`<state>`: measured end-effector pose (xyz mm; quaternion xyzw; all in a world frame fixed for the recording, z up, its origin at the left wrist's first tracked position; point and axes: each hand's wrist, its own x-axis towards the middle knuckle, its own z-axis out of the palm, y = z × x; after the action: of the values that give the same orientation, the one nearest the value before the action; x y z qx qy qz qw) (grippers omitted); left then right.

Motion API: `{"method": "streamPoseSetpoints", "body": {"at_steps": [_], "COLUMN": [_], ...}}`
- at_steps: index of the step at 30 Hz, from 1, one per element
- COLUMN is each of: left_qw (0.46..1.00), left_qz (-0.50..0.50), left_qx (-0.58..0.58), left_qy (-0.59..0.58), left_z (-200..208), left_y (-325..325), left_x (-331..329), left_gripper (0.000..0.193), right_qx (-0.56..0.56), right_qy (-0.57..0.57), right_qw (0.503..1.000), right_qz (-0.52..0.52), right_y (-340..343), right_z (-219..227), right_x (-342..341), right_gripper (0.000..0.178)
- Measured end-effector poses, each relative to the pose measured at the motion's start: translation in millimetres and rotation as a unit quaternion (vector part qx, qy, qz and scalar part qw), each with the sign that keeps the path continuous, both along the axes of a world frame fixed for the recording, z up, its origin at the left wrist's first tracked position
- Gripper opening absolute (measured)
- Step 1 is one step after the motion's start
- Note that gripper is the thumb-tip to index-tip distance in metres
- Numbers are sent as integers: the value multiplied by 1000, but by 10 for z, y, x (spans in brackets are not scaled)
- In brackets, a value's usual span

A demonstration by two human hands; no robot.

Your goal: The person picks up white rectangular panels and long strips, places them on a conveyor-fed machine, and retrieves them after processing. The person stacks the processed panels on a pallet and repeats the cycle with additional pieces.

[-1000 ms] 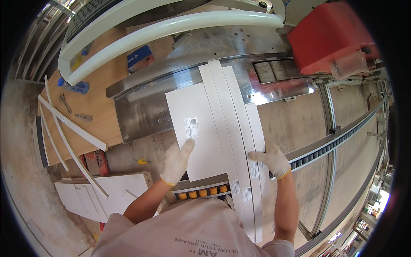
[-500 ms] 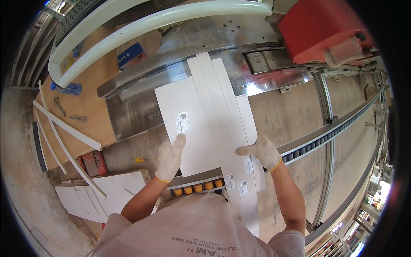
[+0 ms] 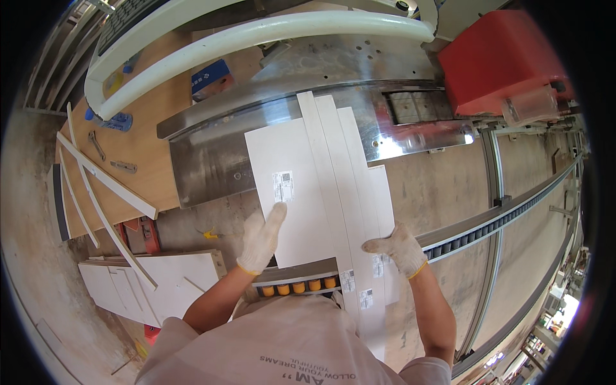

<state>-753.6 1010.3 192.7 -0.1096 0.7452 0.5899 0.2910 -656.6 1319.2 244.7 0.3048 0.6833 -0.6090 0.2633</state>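
Observation:
A stack of white boards lies before me: a wide panel (image 3: 289,154) with a printed label on the left, and several long, narrow white strips (image 3: 343,186) on the right. The strips' far ends are staggered over the metal machine bed (image 3: 212,157), and their near ends run toward my body. My left hand (image 3: 262,240), in a pale knit glove, grips the wide panel's left edge, thumb on top. My gloved right hand (image 3: 396,249) holds the stack's right edge, its thumb across the outer strips. The fingers beneath the boards are hidden.
A white curved rail (image 3: 256,43) arches over the far side; a red machine cover (image 3: 504,64) stands far right. A wooden table (image 3: 144,151) at left bears loose strips, a wrench (image 3: 97,145), and a utility knife (image 3: 124,167). Orange rollers (image 3: 298,288) sit near my waist. More white panels (image 3: 151,282) lie lower left.
The whole view has shifted slightly. Both hands keep their hold at the stack's edges, while the strips' far ends look a little more staggered than before.

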Motion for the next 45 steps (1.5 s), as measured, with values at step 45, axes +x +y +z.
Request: {"method": "streamPoseSetpoints", "body": {"at_steps": [45], "left_qw": [991], "left_qz": [50], "left_qx": [33], "left_qy": [123], "left_z": [-174], "left_y": [44], "left_x": [-265], "left_gripper": [55], "right_qx": [-19], "right_qy": [-10], "right_qw": [999], "right_qz": [-45], "right_y": [-60], "right_z": [55], "right_x": [-212], "right_gripper": [43]}}
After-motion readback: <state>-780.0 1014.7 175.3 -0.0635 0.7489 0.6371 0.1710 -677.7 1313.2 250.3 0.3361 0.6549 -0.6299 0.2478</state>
